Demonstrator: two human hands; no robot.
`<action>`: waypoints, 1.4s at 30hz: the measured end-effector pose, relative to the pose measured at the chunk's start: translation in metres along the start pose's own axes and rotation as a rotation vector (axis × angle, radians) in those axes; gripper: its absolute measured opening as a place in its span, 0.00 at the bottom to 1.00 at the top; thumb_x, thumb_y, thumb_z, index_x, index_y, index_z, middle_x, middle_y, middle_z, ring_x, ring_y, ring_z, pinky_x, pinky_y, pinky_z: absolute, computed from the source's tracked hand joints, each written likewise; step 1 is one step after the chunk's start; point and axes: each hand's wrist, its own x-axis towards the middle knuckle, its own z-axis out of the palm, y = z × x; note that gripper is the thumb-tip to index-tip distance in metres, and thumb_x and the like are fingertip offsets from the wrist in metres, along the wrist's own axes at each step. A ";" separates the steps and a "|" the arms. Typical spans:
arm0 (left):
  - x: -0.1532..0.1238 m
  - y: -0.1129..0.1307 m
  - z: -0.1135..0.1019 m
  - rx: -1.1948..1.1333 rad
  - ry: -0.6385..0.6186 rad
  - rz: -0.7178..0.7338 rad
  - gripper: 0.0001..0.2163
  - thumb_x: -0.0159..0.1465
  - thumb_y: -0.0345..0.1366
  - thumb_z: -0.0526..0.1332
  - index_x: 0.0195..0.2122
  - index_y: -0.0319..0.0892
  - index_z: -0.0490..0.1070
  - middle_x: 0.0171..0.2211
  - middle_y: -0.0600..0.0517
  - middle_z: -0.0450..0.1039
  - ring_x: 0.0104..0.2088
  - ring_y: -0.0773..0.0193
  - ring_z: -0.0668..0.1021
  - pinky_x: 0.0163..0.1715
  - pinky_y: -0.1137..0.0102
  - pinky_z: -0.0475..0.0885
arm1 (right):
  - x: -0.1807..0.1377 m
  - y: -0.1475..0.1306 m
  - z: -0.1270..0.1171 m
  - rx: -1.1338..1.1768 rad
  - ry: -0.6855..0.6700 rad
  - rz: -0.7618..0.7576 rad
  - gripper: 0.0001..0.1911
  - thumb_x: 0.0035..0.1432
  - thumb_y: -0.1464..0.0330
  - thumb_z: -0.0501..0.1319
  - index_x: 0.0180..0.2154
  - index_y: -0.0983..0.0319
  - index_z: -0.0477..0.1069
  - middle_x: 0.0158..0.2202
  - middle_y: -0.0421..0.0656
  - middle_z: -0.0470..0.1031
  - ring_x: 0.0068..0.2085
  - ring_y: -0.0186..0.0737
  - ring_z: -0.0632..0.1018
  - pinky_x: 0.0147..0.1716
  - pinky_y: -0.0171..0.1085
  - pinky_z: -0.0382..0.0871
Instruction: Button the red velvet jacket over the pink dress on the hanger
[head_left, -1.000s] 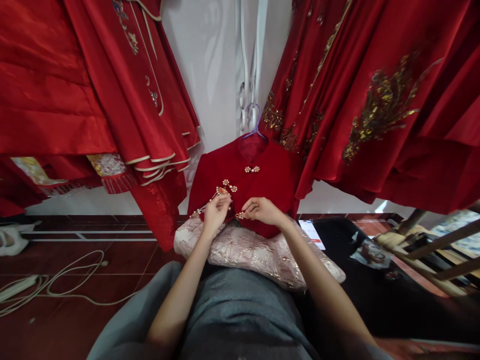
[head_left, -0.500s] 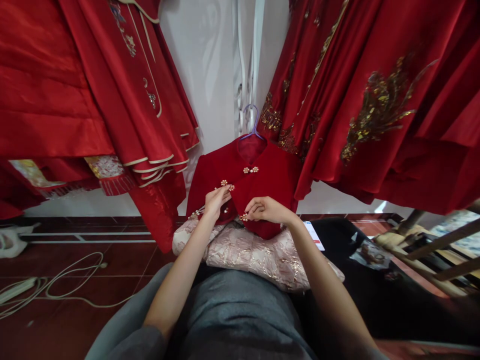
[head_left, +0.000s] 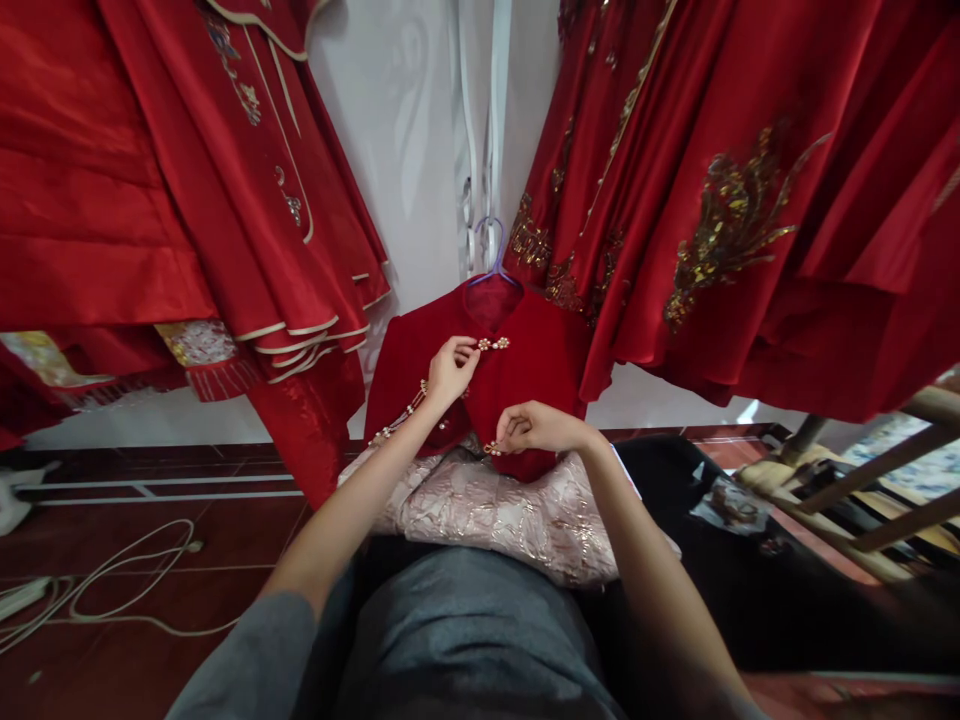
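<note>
A short dark-red jacket [head_left: 405, 350] hangs in front of me on a purple hanger [head_left: 496, 265]. My left hand [head_left: 452, 370] is closed in a pinch at the left end of the upper gold flower clasp [head_left: 495, 344], just below the collar. Lower down, my right hand [head_left: 534, 428] pinches the jacket's front edge beside another small beaded clasp [head_left: 492, 449]. A string of pearl-like beads [head_left: 401, 422] hangs at the jacket's left side, partly behind my left forearm. Pale pink brocade fabric [head_left: 480, 500] with a metallic sheen lies across my lap under the jacket.
Red garments [head_left: 300, 230] hang on the left, and red gowns with gold sequins [head_left: 724, 230] on the right. White cable [head_left: 105, 580] lies coiled on the tiled floor. A clear plastic bag [head_left: 731, 508] rests on black cloth, near a wooden rack [head_left: 900, 480].
My left hand has moved up and right from the jacket's middle to the upper clasp. My right hand stays at the lower front edge. The view has shifted slightly.
</note>
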 end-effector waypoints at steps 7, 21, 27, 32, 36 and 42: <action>0.025 0.010 0.004 0.673 -0.236 0.476 0.12 0.63 0.33 0.58 0.46 0.39 0.74 0.43 0.41 0.67 0.46 0.51 0.68 0.43 0.61 0.66 | -0.008 0.001 -0.012 0.002 -0.010 -0.006 0.06 0.46 0.71 0.66 0.29 0.63 0.73 0.27 0.40 0.78 0.28 0.32 0.77 0.32 0.33 0.73; 0.049 0.014 0.000 0.661 -0.345 0.565 0.08 0.64 0.39 0.58 0.36 0.43 0.73 0.37 0.50 0.74 0.44 0.58 0.71 0.56 0.52 0.55 | 0.004 0.007 -0.018 -0.018 -0.069 0.031 0.12 0.45 0.66 0.68 0.32 0.64 0.70 0.31 0.42 0.78 0.32 0.33 0.77 0.36 0.36 0.72; 0.053 0.019 -0.007 0.828 -0.385 0.823 0.11 0.67 0.35 0.50 0.37 0.43 0.72 0.28 0.53 0.73 0.37 0.61 0.74 0.62 0.47 0.45 | 0.014 0.010 -0.026 -0.057 0.079 0.017 0.11 0.48 0.66 0.68 0.34 0.64 0.70 0.31 0.43 0.76 0.33 0.34 0.76 0.36 0.37 0.74; 0.054 0.022 -0.008 0.941 -0.328 0.853 0.13 0.69 0.35 0.47 0.41 0.42 0.71 0.27 0.52 0.73 0.33 0.61 0.76 0.62 0.49 0.48 | 0.057 -0.006 -0.049 -0.033 0.584 -0.156 0.11 0.54 0.62 0.64 0.36 0.62 0.69 0.36 0.45 0.75 0.35 0.36 0.77 0.39 0.41 0.76; 0.051 0.023 -0.012 0.990 -0.131 0.606 0.16 0.67 0.32 0.48 0.54 0.34 0.65 0.38 0.42 0.76 0.41 0.54 0.77 0.58 0.50 0.55 | 0.099 -0.028 -0.055 0.032 0.781 -0.254 0.24 0.62 0.56 0.55 0.54 0.63 0.63 0.55 0.52 0.70 0.55 0.41 0.73 0.54 0.42 0.68; 0.057 0.011 -0.043 1.087 0.074 0.265 0.32 0.59 0.22 0.51 0.66 0.35 0.49 0.64 0.32 0.52 0.61 0.41 0.62 0.59 0.45 0.52 | 0.103 -0.037 -0.068 -0.476 1.030 0.163 0.41 0.64 0.56 0.51 0.63 0.84 0.44 0.65 0.71 0.47 0.67 0.61 0.51 0.64 0.51 0.46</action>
